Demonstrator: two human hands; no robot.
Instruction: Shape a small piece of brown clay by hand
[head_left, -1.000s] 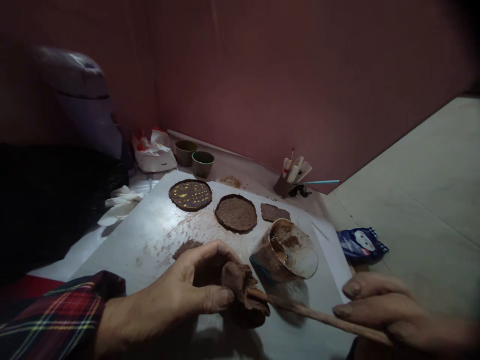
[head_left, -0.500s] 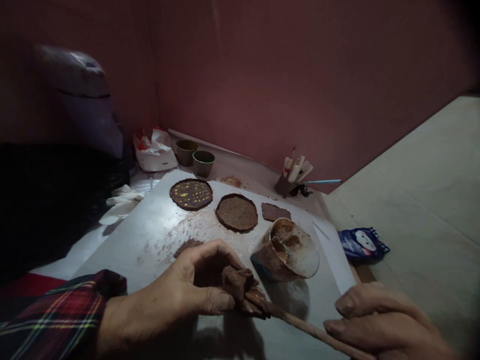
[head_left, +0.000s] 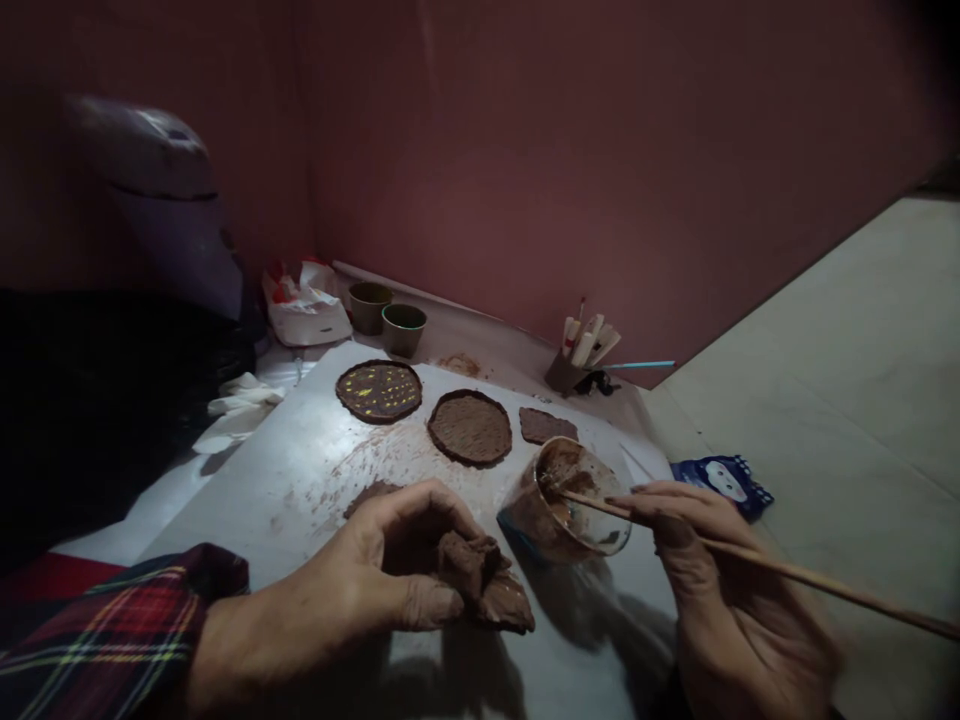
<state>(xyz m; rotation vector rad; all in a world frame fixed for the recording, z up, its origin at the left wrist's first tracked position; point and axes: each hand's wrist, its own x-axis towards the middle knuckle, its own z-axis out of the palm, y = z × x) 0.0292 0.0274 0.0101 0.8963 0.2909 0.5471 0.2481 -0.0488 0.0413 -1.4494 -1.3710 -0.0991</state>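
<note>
A dark red wall (head_left: 540, 180) stands behind a white sheet (head_left: 262, 500) marked with brown smears. The left hand (head_left: 367, 560) is partly closed, with a curved gap between thumb and forefinger; it holds a clay lump (head_left: 466, 568) at the thumb tip. The right hand (head_left: 739, 610) is closed in a pinch: thumb and fingers (head_left: 679, 495) grip a wooden stick (head_left: 810, 575) along its shaft. The front end of the stick is inside a clear cup (head_left: 534, 525).

The left fingertips are hidden behind the lump. The stick tip is hard to make out against the brown residue in the cup. The rear of the stick meets the right picture edge, and the plaid sleeve (head_left: 120, 640) is cut off at the left.

The lump is above the sheet, left of and nearer than the cup. It is brown, rough and folded, with a glossy, wet-looking lower face and an uneven edge.
</note>
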